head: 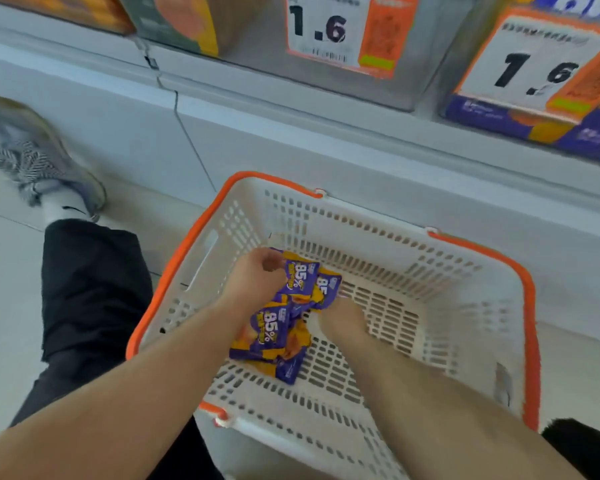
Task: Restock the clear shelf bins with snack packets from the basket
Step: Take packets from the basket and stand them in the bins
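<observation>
Both my hands reach down into a white plastic basket [440, 306] with orange handles that stands on the floor. Several purple and orange snack packets [274, 329] marked "85%" lie in a loose heap at its left side. My left hand [257, 275] grips the top packet [300, 277] at the heap's far end, fingers curled round its edge. My right hand [342, 322] pinches packets at the heap's right side; its fingertips are hidden under them. A clear shelf bin [326, 57] with a "1.6" price tag sits on the shelf above.
A white shelf base [291, 140] runs behind the basket. Purple product boxes [534, 123] with a second "1.6" tag stand at the upper right. My leg in black trousers [94, 296] and a grey shoe [35, 154] stretch out on the floor at the left.
</observation>
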`<state>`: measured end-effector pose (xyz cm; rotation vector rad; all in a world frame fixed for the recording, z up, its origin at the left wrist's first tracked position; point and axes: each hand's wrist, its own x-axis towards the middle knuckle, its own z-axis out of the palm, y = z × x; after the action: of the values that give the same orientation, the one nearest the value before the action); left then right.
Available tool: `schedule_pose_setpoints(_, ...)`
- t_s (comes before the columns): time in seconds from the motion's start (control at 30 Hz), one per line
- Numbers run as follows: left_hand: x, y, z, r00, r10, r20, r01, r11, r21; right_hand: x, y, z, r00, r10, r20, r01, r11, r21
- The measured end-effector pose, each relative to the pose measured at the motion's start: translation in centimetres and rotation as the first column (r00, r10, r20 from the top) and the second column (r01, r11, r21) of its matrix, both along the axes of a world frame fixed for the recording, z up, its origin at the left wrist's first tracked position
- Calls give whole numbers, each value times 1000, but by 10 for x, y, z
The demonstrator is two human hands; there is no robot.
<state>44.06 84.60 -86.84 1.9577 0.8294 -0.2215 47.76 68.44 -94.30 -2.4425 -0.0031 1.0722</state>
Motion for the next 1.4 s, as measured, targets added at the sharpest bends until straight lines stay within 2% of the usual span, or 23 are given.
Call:
schedule_pose_setpoints(0.1,1,6,-12,999,26,-21,-26,1000,-4,-34,8,-36,968,-96,-231,83,994,-66)
schedule_pose_setpoints(0.2,2,10,-18,999,41,-20,-41,998,-37,-53,17,-60,900,-267,-344,253,964,-86)
schedule_pose_setpoints(0.3,0,13,-21,998,48,-43,-51,997,-58,-52,20,-63,924,-261,-279,246,965,-88)
schedule_pose_setpoints(0.4,-3,10,-21,998,29,-61,-33,998,-59,-35,7,-45,947,-247,-204,253,968,0)
schedule_pose_setpoints(0.53,-3,-10,-22,990,-79,-118,71,995,-76,3,-31,5,982,-176,-67,181,979,89)
schedule_pose_setpoints(0.6,2,-27,-15,981,-87,-171,75,994,-74,19,-52,32,978,-209,-17,209,969,128)
schedule_pose_setpoints(0.67,9,-47,-3,969,-11,-248,-31,986,-167,29,-70,59,945,-326,-17,322,920,223)
schedule_pose_setpoints(0.73,13,-68,12,951,12,-308,-119,936,-333,33,-86,84,887,-454,-78,453,829,328)
schedule_pose_setpoints(0.77,15,-78,18,951,5,-308,-146,887,-438,33,-92,99,847,-514,-135,524,765,375)
schedule_pose_setpoints(0.83,20,-98,34,982,14,-187,-123,801,-585,32,-104,121,788,-575,-221,608,670,425)
schedule_pose_setpoints(0.87,22,-108,44,995,28,-94,-79,801,-594,33,-110,131,780,-595,-192,611,661,436)
schedule_pose_setpoints(0.9,26,-117,53,1000,20,9,-12,842,-539,34,-115,144,803,-594,-58,562,720,407)
schedule_pose_setpoints(0.93,31,-124,62,992,-56,116,100,905,-414,37,-121,155,821,-547,164,480,816,321)
schedule_pose_setpoints(0.97,37,-130,73,965,-187,185,226,949,-219,39,-126,173,801,-451,394,408,893,192)
schedule_pose_setpoints(1.0,41,-135,85,920,-329,211,339,941,-9,40,-129,191,756,-310,577,318,944,91)
schedule_pose_setpoints(1.03,46,-141,100,867,-437,237,410,898,156,41,-131,211,709,-140,691,174,985,20)
schedule_pose_setpoints(1.1,56,-155,127,762,-557,330,474,827,302,42,-130,247,619,246,745,-153,969,-193)
schedule_pose_setpoints(1.13,60,-162,143,724,-575,381,469,815,340,43,-130,257,546,371,752,-234,929,-288)
schedule_pose_setpoints(1.17,64,-169,156,701,-575,423,446,815,370,43,-132,268,458,430,778,-216,903,-372)
schedule_pose_setpoints(1.2,68,-174,168,684,-563,464,413,823,390,43,-135,275,355,431,829,-150,902,-405)
schedule_pose_setpoints(1.3,83,-190,195,612,-512,603,351,859,373,44,-150,292,69,329,942,9,944,-330)
schedule_pose_setpoints(1.37,90,-200,214,546,-422,724,329,903,278,51,-167,308,-109,231,967,67,972,-225)
schedule_pose_setpoints(1.4,94,-202,223,544,-365,756,313,924,221,55,-177,320,-184,151,971,104,986,-134)
